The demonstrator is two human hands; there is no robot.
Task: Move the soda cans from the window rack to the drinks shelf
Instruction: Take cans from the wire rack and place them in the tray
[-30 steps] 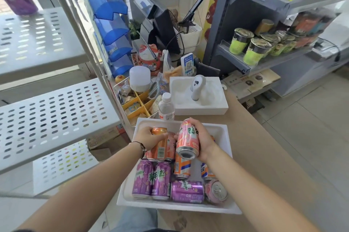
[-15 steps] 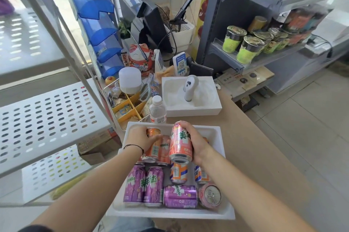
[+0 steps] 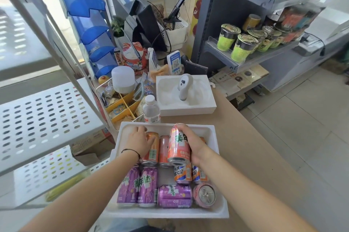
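A white tray (image 3: 217, 211) on the wooden counter holds several soda cans. My right hand (image 3: 194, 144) grips a pink-orange can (image 3: 178, 144) from its right side, tilted just above the cans in the far row. My left hand (image 3: 138, 140) lies over the top of an orange can (image 3: 152, 153) at the tray's far left, thumb and fingers curled on it. Three purple cans (image 3: 147, 186) and a pink can (image 3: 204, 195) lie in the near row. Two orange-and-white cans (image 3: 182, 174) lie under my right wrist.
The white perforated window rack (image 3: 43, 118) stands at the left. A grey shelf (image 3: 243, 61) with green cups is at the right. Behind the tray are a water bottle (image 3: 151, 110), a white box with a scanner (image 3: 185, 93) and till clutter.
My right hand has lowered the pink-orange can a little toward the far row. My left hand slid slightly toward the tray's far left corner, staying on the orange can. The view shifted.
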